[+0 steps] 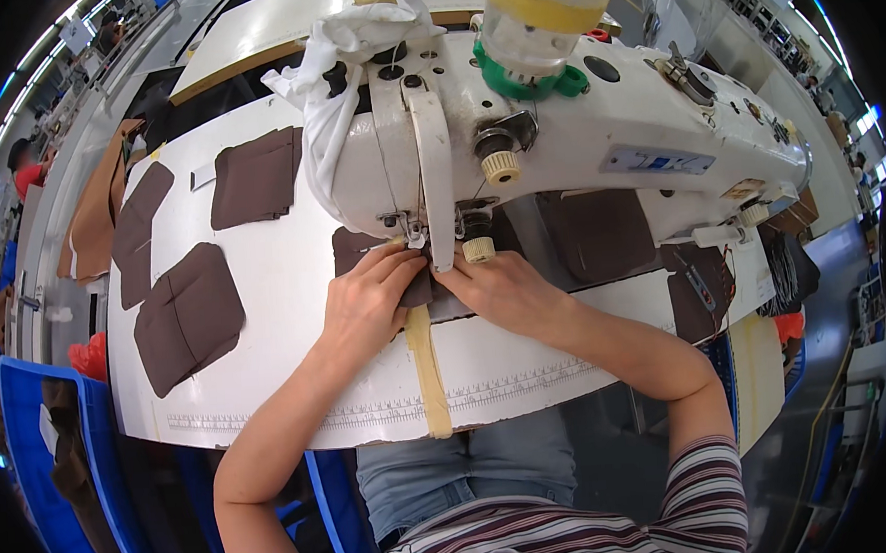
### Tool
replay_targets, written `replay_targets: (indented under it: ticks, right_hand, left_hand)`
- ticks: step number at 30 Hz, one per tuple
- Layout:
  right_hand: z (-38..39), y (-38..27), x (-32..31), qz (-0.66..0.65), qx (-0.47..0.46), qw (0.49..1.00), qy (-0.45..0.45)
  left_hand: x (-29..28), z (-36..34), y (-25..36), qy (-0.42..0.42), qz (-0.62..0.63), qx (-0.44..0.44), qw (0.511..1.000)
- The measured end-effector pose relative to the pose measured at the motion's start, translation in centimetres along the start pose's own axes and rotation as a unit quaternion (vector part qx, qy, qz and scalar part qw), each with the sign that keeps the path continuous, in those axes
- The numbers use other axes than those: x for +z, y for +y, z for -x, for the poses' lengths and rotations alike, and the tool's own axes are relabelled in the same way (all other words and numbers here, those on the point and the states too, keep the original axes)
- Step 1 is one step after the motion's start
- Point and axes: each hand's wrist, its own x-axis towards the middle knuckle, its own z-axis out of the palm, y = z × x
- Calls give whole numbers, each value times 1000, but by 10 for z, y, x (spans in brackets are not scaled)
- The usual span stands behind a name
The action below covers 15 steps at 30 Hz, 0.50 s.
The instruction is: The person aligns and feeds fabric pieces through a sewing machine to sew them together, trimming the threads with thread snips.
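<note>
Under both hands, small dark-brown fabric piece (422,290).

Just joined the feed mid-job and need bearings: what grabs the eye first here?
The big white sewing machine fills the upper middle of the table. Directly below its needle, the left hand and right hand press a small brown fabric piece flat. More brown fabric pieces lie spread over the left of the white table.
</note>
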Motion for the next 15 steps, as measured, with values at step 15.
replay_targets:
  ticks: [15]
  right_hand:
    - [0, 2, 4, -2, -13, 1000, 10]
  left_hand:
    - [-3, -3, 0, -6, -30, 35, 999]
